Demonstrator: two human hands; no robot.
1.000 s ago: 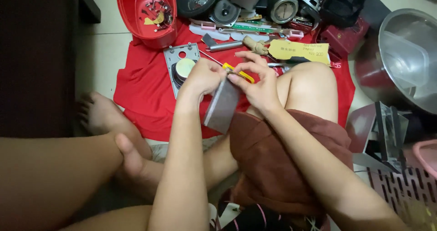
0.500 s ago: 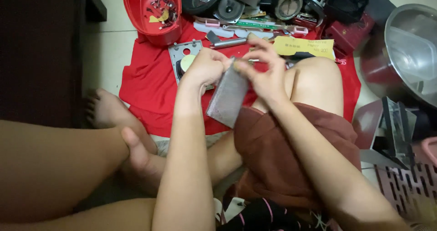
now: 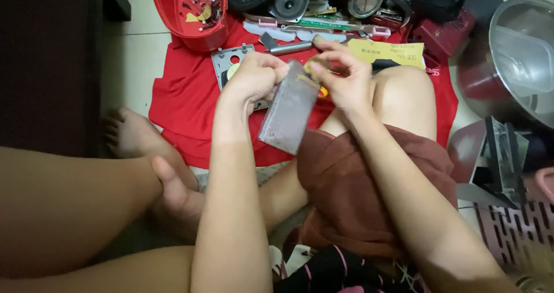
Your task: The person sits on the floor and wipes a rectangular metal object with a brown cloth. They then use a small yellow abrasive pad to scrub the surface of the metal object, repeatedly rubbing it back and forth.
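My left hand [image 3: 254, 76] grips the top of a flat grey metal plate [image 3: 288, 111] that hangs down tilted above my lap. My right hand [image 3: 340, 76] pinches a small yellow-handled tool [image 3: 319, 88] against the plate's upper edge; most of the tool is hidden by the fingers. Both hands are held over a red cloth [image 3: 179, 102] spread on the floor, next to my raised knee [image 3: 401, 96].
A red bowl [image 3: 193, 10] with screws stands at the back left. Black speaker parts [image 3: 288, 1], a grey bracket [image 3: 228, 62], a yellow card [image 3: 392, 53] lie on the cloth. A steel bowl [image 3: 519, 56] and pink grille [image 3: 513, 235] are at the right.
Both hands have lifted the grey plate a little up and away from my lap. My right hand's fingers have shifted along the plate's top edge with the yellow tool.
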